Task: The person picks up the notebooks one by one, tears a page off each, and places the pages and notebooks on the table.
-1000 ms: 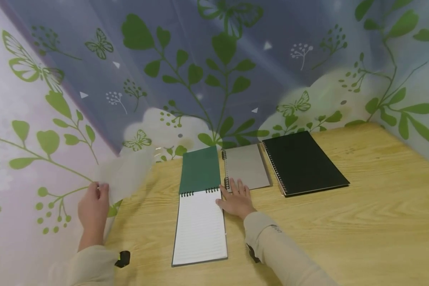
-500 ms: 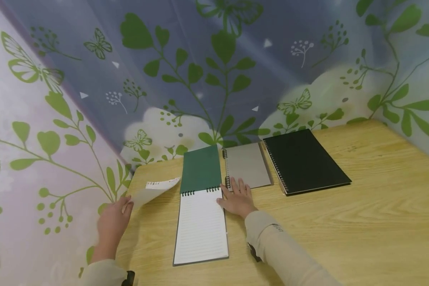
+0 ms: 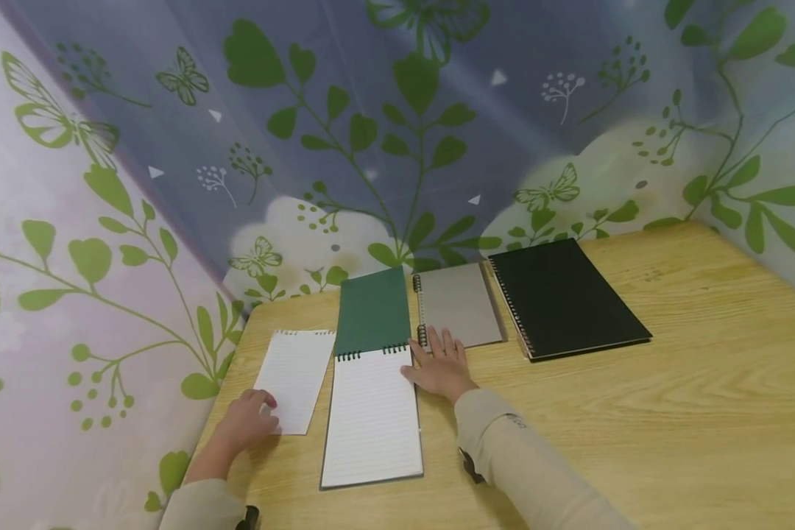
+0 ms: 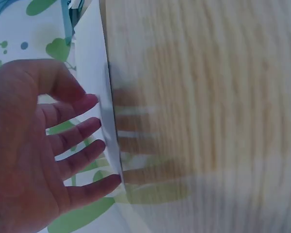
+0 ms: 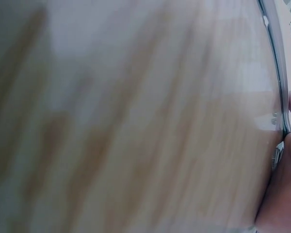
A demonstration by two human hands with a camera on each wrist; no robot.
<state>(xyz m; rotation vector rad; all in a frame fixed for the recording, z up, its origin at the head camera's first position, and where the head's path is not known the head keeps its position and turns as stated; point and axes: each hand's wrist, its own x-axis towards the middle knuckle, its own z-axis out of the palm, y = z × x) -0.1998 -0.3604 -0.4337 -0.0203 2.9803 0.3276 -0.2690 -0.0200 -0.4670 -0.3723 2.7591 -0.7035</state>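
A loose lined sheet (image 3: 296, 379) with a ragged top edge lies on the table at the left. My left hand (image 3: 246, 421) is over its lower left corner, fingers loosely bent. In the left wrist view, the fingertips are spread along the edge of the sheet (image 4: 93, 63), not closed round it. Beside the sheet, a top-bound spiral notepad (image 3: 372, 419) lies open, its green cover (image 3: 373, 311) flipped back. My right hand (image 3: 442, 370) rests with spread fingers between the notepad's right edge and a grey spiral notebook (image 3: 456, 305).
A larger black spiral notebook (image 3: 566, 298) lies closed to the right of the grey one. The wooden table (image 3: 636, 434) meets patterned fabric (image 3: 344, 147) at the back and left. Its left edge runs close to my left forearm.
My left hand has moved right and down, lowering the sheet from the air beyond the table's left edge onto the table, and has loosened its pinch. The right hand has stayed put.
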